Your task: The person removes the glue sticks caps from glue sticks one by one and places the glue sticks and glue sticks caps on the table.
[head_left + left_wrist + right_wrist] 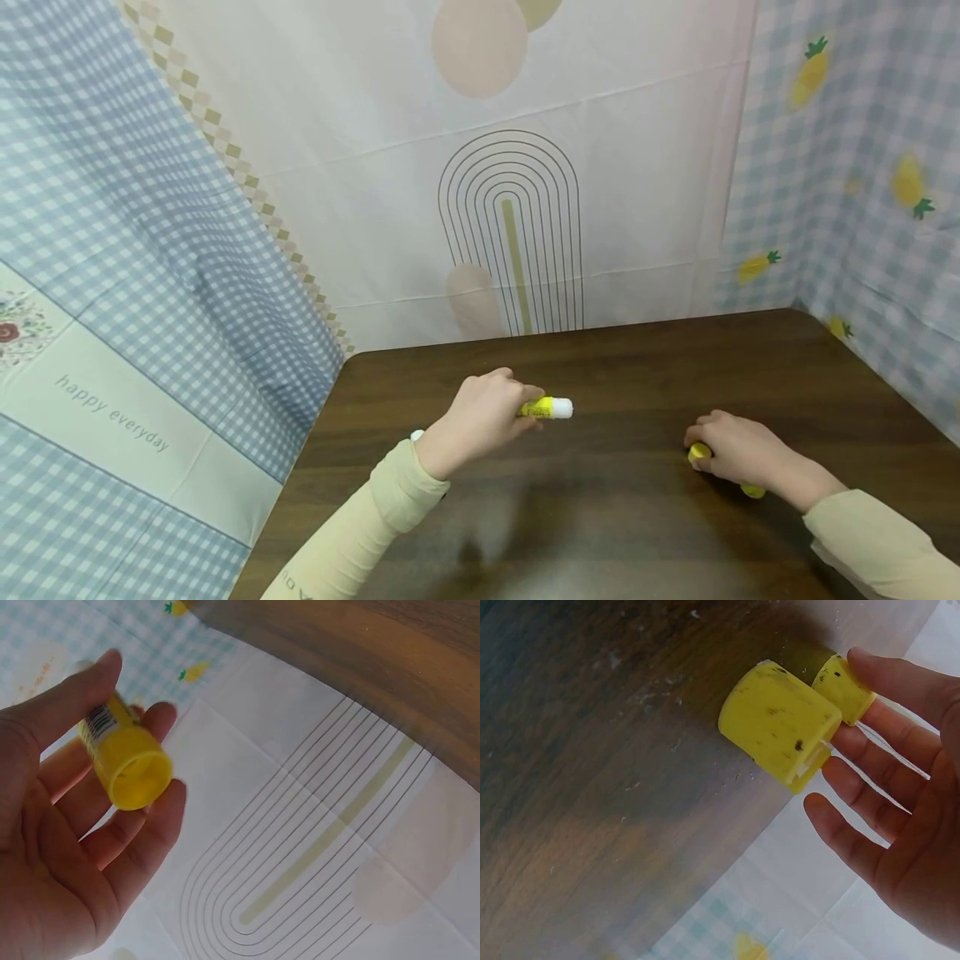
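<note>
Basically two yellow glue sticks on a dark wood counter [637, 533]. Left hand [480, 417] holds one glue stick [546, 407] near counter centre, fingers [142, 832] and thumb curled round the barrel, white end poking out toward 3 o'clock; the left wrist view looks straight at its round yellow base. Right hand [738, 454], at about 3 o'clock from the left, rests on the second glue stick [784, 720], which lies on the wood. Right fingers [855, 836] fairly straight, laid along it, not clearly wrapped.

Handling judgement: light, rigid plastic tubes, smooth and round, so likely to roll or slip. Best hold is mid-barrel, across the width. The speckled cap end on the second stick may pull off, so avoid gripping there.
</note>
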Demonstrator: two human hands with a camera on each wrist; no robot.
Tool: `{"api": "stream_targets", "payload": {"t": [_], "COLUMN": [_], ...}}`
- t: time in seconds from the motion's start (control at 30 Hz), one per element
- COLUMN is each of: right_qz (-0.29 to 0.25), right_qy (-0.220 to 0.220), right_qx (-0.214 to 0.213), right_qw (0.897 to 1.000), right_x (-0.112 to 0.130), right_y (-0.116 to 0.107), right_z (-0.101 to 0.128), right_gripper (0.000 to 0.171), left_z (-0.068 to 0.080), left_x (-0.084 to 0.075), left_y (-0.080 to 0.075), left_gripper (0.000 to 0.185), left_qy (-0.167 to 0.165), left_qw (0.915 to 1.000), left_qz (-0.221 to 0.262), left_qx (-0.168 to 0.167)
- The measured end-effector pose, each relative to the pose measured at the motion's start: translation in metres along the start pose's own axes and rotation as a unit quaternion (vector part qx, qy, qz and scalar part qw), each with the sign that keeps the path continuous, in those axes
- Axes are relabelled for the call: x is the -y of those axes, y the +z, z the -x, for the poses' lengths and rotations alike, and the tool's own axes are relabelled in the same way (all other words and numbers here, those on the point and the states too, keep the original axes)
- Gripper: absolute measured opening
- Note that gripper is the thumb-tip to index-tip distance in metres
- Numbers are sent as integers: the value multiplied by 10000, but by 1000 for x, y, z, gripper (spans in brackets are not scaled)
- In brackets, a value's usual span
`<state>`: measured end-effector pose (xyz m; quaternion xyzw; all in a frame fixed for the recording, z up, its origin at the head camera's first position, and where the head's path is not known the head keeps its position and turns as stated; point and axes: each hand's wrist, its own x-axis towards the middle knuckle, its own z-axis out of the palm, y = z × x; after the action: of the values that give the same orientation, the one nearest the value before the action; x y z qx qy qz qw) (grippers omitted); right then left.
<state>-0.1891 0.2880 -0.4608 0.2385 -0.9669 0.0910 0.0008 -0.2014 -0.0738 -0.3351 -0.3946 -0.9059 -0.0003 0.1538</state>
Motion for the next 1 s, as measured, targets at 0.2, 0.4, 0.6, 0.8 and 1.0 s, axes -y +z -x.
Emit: {"api": "stream_targets", "payload": {"t": [0.2,0.4,0.6,0.8,1.0], "right_qz": [-63,-171,-237,-316,-257], "right_qy": [-2,124,211,279,264], "right_qx": [-78,18,141,240,164], "right_qw": [9999,9998,9994,9988,9992], "right_x": [0,-1,-2,-2,-1], "right_y": [1,2,4,3,4], "right_z": [0,0,-1,-2,-2], "right_gripper": [20,21,23,23,23], "left_z": [8,19,32,47,59], "left_x": [7,17,27,34,35], "left_y": [1,3,6,11,24], "left_gripper": [31,30,27,28,27], "left_qy": [-237,-565,-998,-1376,-1565], "left_qw": [9961,9855,9701,9497,9266], "left_qz": [260,752,1358,2105,2942], "left_qx": [-807,-1411,-1745,-1866,-1742]}}
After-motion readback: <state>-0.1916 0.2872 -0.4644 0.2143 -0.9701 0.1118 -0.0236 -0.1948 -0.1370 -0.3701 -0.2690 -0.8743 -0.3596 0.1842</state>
